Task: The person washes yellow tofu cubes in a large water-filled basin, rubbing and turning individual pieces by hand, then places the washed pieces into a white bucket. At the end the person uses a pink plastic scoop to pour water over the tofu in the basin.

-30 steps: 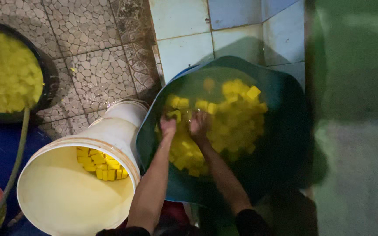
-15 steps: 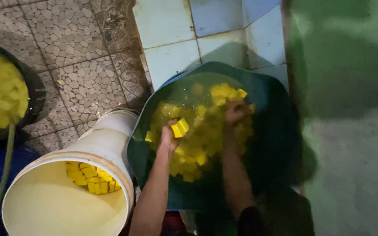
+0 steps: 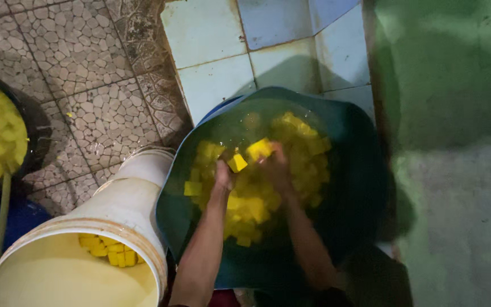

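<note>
Over the dark basin (image 3: 348, 187): both hands among wet yellow cubes.
Basin leans on the white bucket (image 3: 115, 227); it may tip. Left hand (image 3: 223, 176) and right hand (image 3: 274, 165) each pinch a cube (image 3: 237, 162); wet cubes may slip onto the floor tiles (image 3: 86, 102).

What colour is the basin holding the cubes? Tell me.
Dark green basin, shown best in the head view; the cubes inside are yellow.
</note>
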`<action>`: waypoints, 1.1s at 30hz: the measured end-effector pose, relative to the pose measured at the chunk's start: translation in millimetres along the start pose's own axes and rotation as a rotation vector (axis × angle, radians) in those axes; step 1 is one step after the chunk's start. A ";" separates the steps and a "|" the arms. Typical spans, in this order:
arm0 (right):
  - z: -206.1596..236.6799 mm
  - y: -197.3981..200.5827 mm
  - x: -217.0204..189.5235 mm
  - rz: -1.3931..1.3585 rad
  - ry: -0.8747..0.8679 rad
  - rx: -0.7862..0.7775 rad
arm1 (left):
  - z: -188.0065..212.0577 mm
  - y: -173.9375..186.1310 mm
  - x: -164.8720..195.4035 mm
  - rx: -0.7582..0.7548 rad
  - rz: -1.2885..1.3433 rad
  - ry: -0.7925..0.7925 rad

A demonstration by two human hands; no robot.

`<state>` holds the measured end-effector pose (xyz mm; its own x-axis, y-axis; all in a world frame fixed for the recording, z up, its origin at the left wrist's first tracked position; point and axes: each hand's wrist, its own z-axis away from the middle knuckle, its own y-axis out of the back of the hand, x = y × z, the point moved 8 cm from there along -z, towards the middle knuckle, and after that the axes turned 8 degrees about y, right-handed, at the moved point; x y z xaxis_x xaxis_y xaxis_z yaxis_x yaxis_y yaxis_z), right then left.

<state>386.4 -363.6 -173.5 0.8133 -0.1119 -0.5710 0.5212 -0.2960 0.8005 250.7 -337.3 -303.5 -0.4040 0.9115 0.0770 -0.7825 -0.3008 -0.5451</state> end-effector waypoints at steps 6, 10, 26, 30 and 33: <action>3.8 47.0 68.2 0.229 -0.446 0.375 | 14.2 -1.7 6.1 -0.211 0.193 0.037; -14.0 38.9 108.9 0.450 -0.591 0.103 | 24.4 16.1 -0.7 -0.152 0.194 0.114; 2.2 10.9 89.2 0.174 -0.754 0.042 | 68.9 24.5 12.1 -0.157 0.121 -0.009; 24.8 18.0 48.4 -0.488 -0.742 0.243 | 84.7 21.7 23.1 -0.212 0.279 0.002; 35.9 30.8 -25.2 -0.809 -0.618 0.159 | 105.9 13.3 32.1 -0.282 0.253 -0.058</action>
<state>372.7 -404.0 -141.1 -0.0644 -0.2779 -0.9584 0.7769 -0.6167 0.1266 177.2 -341.7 -219.9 -0.6002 0.7985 -0.0468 -0.4965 -0.4179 -0.7608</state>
